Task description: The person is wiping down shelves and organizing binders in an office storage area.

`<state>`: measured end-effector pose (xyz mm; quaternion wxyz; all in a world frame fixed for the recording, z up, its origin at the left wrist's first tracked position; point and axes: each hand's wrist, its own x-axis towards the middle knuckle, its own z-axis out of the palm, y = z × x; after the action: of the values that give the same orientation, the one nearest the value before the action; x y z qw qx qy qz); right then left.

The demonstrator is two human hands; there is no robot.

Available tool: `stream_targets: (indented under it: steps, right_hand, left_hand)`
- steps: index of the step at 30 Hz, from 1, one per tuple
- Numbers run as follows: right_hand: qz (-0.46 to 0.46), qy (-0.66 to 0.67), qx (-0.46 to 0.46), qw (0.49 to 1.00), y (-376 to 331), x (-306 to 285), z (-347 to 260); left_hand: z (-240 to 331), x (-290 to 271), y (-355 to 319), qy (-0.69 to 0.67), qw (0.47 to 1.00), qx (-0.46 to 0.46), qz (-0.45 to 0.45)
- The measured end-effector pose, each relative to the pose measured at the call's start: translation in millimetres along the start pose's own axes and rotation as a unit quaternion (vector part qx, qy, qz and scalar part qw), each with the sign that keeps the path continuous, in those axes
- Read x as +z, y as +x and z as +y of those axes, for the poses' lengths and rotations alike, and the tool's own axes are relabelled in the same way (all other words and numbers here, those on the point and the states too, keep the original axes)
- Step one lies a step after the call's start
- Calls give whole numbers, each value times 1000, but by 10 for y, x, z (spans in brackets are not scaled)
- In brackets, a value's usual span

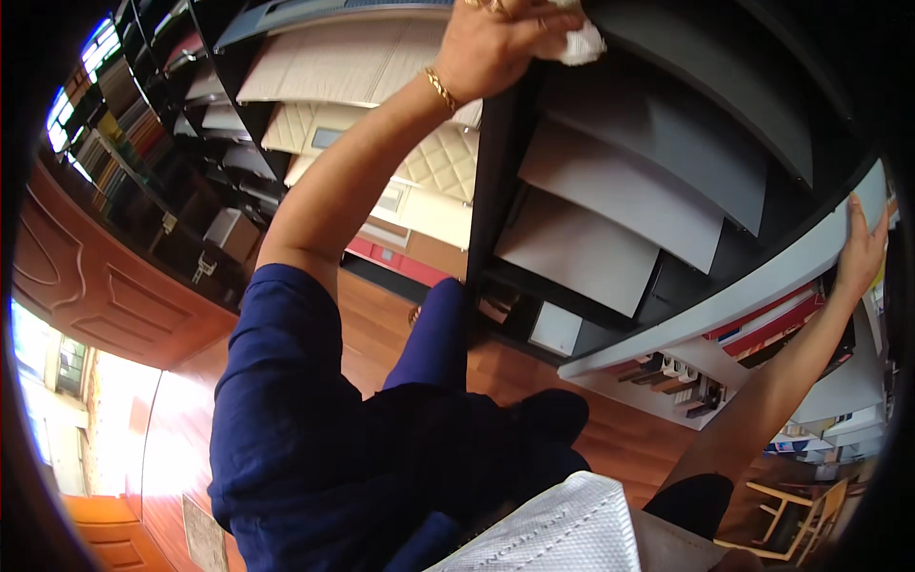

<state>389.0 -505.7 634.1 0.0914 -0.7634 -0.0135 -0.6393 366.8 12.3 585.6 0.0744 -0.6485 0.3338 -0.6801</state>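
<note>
My left hand (491, 48), with a gold bracelet at the wrist, is raised to the top of the view. Its fingers are closed round a crumpled white cloth (583, 44), held at the upper end of a dark shelf divider. Below it, sample panels lie on slanted shelves: cream quilted ones (438, 167) to the left and plain grey ones (620, 181) to the right. At the far right my right hand (863, 253) rests against the edge of a white shelf unit (724, 300), fingers stretched out, holding nothing.
Red and dark boxes (772, 324) and small sample pieces (672, 377) fill the white unit. A wooden chair (796, 520) stands lower right. Carved wooden doors (119, 276) are at left. My knee (429, 334) is close to the shelves, above the wooden floor (367, 305).
</note>
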Motion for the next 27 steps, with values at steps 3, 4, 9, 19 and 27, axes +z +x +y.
stream_targets:
  steps: [3,4,9,19,27]
  right_hand:
    - [-132,102,154,974,114,23,231]
    - [-103,136,101,980,56,66,233]
    - [-93,244,159,952,108,91,264]
    - [216,-91,-380,895,65,-212,-886]
    - [-281,13,-299,912,166,574,-1669]
  left_hand:
    - [332,-13,-481,-43,998,-41,-13]
    - [433,-21,-696,-48,997,-52,-35]
    - [1066,-75,-1604,-104,982,-116,-106]
    - [1979,-315,-2975,-213,920,-120,-306]
    - [2547,-765,-3263,-232,855,-398,-238]
